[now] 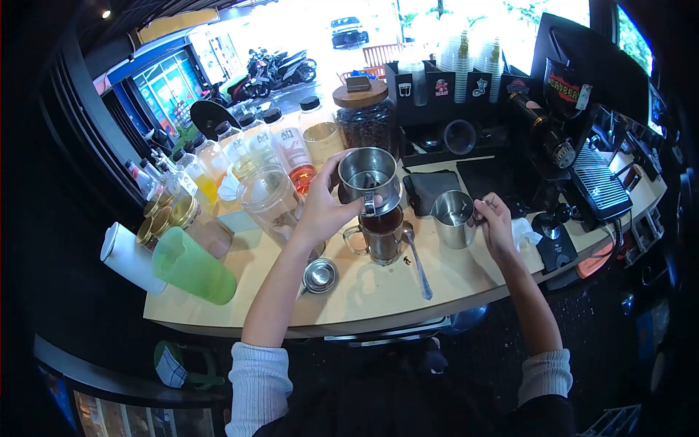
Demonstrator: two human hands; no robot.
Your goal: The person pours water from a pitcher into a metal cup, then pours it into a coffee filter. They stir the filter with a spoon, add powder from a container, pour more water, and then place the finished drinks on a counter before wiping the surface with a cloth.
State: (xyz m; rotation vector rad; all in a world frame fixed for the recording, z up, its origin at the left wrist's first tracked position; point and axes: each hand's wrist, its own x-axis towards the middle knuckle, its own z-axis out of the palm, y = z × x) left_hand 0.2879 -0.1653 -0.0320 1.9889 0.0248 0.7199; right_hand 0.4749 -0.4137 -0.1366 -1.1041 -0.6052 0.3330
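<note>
My left hand (331,200) is closed around a small metal coffee dripper (368,173), holding it over a glass mug (384,240) of dark brown liquid. The dripper's base overlaps the mug's rim in this view. Off to the right, my right hand (495,222) grips the handle of a steel milk pitcher (454,222), which hangs close over the counter. A long metal spoon (419,266) lies just right of the mug. To the mug's left rests a small round metal piece (320,276), near my left forearm.
Syrup bottles (291,149), a clear jar (266,193) and a green pitcher (193,266) crowd the counter's left. Behind my left hand stands a coffee bean jar (364,120). An espresso machine (601,182) and stacked cups (455,69) occupy the right and back. The counter (364,309) ends in front of me.
</note>
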